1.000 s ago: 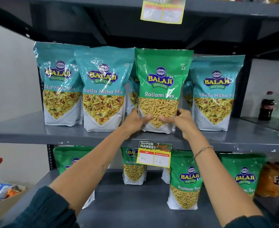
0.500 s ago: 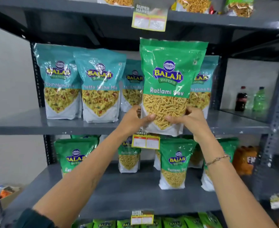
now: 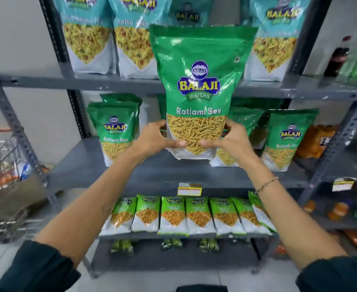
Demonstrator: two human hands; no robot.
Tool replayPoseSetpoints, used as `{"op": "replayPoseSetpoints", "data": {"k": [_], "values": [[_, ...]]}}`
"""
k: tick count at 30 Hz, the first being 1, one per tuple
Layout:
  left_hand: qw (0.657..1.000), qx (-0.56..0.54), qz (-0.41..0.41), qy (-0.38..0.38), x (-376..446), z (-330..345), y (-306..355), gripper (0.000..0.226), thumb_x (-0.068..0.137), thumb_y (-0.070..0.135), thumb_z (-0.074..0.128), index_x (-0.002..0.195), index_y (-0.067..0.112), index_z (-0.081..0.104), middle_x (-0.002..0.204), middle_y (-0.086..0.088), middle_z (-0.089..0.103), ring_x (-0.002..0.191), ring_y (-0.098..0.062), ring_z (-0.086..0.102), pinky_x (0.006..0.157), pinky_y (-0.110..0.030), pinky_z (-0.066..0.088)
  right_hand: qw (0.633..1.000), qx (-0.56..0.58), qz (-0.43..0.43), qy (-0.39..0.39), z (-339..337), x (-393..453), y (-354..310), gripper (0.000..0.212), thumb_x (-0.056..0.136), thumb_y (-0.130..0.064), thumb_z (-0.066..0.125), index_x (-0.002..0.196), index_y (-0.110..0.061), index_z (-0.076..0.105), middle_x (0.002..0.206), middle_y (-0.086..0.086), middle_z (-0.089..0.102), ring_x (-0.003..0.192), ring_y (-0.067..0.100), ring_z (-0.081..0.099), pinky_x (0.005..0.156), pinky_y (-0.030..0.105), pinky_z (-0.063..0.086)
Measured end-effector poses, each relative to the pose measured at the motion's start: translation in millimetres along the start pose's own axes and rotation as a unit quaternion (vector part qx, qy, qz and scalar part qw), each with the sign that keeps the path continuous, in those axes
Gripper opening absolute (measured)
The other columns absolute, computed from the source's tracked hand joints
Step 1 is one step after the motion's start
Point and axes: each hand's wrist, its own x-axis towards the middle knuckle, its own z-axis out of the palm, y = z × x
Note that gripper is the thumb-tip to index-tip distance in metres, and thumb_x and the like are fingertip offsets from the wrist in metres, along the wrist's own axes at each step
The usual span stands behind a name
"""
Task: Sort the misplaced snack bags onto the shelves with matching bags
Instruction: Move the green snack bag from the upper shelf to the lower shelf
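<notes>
A green Ratlami Sev bag (image 3: 198, 85) is held upright in the air in front of the shelving. My left hand (image 3: 155, 139) grips its lower left edge and my right hand (image 3: 231, 140) grips its lower right edge. Behind its top stand teal Khatta Mitha Mix bags (image 3: 134, 41) on the upper shelf (image 3: 46, 82). Matching green Ratlami Sev bags (image 3: 115, 129) stand on the middle shelf (image 3: 84, 163), left and right of the held bag. The bag's bottom hangs just above the middle shelf, off the upper one.
Several smaller light-green snack packs (image 3: 173, 214) line the lower shelf. A price tag (image 3: 189, 189) hangs on the middle shelf's front edge. Drink bottles (image 3: 336, 57) and an orange bag (image 3: 316, 142) sit on the rack to the right. A shopping cart (image 3: 6, 165) stands at the left.
Both hands lifted the green bag off the teal-bag shelf and drew it out and down in front of the middle shelf. The view tilted downward, showing the lower shelves.
</notes>
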Motion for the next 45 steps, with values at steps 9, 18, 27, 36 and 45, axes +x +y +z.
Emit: {"op": "replayPoseSetpoints", "data": {"k": [9, 18, 27, 36, 45], "values": [[0.991, 0.048, -0.120, 0.019, 7, 14, -86, 0.060, 0.061, 0.027, 0.086, 0.109, 0.000, 0.062, 0.112, -0.022, 0.068, 0.105, -0.036, 0.062, 0.082, -0.037, 0.048, 0.996, -0.060, 0.029, -0.061, 76, 7, 77, 0.070, 0.047, -0.042, 0.089, 0.105, -0.015, 0.060, 0.099, 0.000, 0.069, 0.093, 0.018, 0.064, 0.077, 0.029, 0.051], [0.982, 0.042, -0.185, 0.022, 70, 29, -151, 0.044, 0.061, 0.022, 0.087, 0.100, 0.010, 0.070, 0.087, -0.004, 0.065, 0.083, -0.017, 0.056, 0.073, -0.025, 0.039, 0.988, -0.066, 0.089, -0.104, 119, 67, 136, 0.062, 0.053, -0.025, 0.090, 0.104, -0.006, 0.061, 0.090, 0.005, 0.066, 0.076, 0.012, 0.056, 0.050, -0.001, 0.037], [0.978, 0.031, -0.202, 0.043, 140, 38, -183, 0.056, 0.054, 0.019, 0.091, 0.106, 0.013, 0.071, 0.108, -0.008, 0.073, 0.102, -0.022, 0.066, 0.091, -0.038, 0.053, 0.988, -0.044, 0.120, -0.091, 133, 122, 173, 0.058, 0.055, -0.021, 0.089, 0.103, -0.004, 0.062, 0.107, 0.013, 0.070, 0.085, 0.012, 0.058, 0.054, 0.000, 0.041], [0.976, 0.030, -0.214, 0.038, 168, 53, -206, 0.065, 0.052, 0.019, 0.091, 0.112, 0.009, 0.068, 0.112, -0.010, 0.072, 0.107, -0.024, 0.065, 0.096, -0.040, 0.052, 0.989, -0.056, 0.109, -0.080, 136, 139, 193, 0.057, 0.054, -0.022, 0.089, 0.102, -0.006, 0.064, 0.107, 0.012, 0.071, 0.087, 0.010, 0.059, 0.060, 0.005, 0.040], [0.976, 0.032, -0.213, 0.017, 175, 58, -212, 0.067, 0.060, 0.017, 0.088, 0.121, 0.008, 0.060, 0.122, -0.011, 0.068, 0.116, -0.024, 0.061, 0.102, -0.033, 0.046, 0.992, -0.044, 0.107, -0.056, 141, 140, 202, 0.057, 0.056, -0.020, 0.088, 0.103, -0.005, 0.061, 0.109, 0.012, 0.069, 0.091, 0.014, 0.060, 0.060, -0.004, 0.037]]}}
